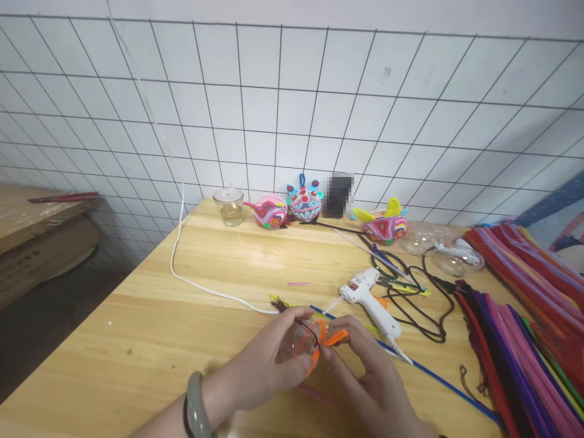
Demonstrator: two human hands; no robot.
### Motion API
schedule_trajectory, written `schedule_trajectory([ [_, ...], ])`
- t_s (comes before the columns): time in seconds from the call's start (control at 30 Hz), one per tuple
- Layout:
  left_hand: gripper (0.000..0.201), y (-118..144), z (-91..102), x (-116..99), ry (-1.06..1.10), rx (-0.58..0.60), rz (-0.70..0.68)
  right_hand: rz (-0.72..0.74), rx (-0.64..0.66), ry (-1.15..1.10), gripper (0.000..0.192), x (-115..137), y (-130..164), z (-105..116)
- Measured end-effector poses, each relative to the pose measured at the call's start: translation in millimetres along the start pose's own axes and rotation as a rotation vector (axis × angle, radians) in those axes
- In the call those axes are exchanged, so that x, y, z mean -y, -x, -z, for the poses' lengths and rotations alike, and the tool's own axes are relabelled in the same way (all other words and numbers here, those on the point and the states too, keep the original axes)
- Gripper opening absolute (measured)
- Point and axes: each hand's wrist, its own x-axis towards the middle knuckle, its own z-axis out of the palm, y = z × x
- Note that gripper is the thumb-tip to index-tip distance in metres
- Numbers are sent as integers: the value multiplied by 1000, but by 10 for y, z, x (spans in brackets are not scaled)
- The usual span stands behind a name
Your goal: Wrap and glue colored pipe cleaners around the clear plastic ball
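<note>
Starting out left: a white cord snakes over the tabletop and ends up just past the left hand's knuckles. Snag it with a forearm and whatever's on the other end could get yanked; I can't tell what that is.

The left hand is curled partway closed around a clear ball, thumb pressed in by the orange strip. Smooth plastic-looking thing, so I'd say too light a grip and it rolls, too hard and it pops out or dents. A dark cord crosses it between the two hands, and could easily get trapped or twisted under that strip. The dark tassel pokes out beyond the left fingers.

Right hand has thumb and forefinger pinched on the orange strip, other fingers loosely bent. Uneven tugging there could pull it crooked.

Sketchiest bit imo: the glue gun lying just beyond the right hand. If it's hot (can't tell), a careless reach could mean a burn. The blue stem runs behind that hand too, easy to catch.
</note>
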Motion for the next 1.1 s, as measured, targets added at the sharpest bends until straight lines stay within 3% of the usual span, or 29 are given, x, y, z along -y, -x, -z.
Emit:
schedule_trajectory([
  [0.47, 54, -1, 21, 172, 59, -17, -55, -27, 16, -43, 14, -20, 22, -28],
  [1.1, 51, -24, -14, 111, 61, -33, -57, 10, 5, -85, 19, -33, 42, -64],
])
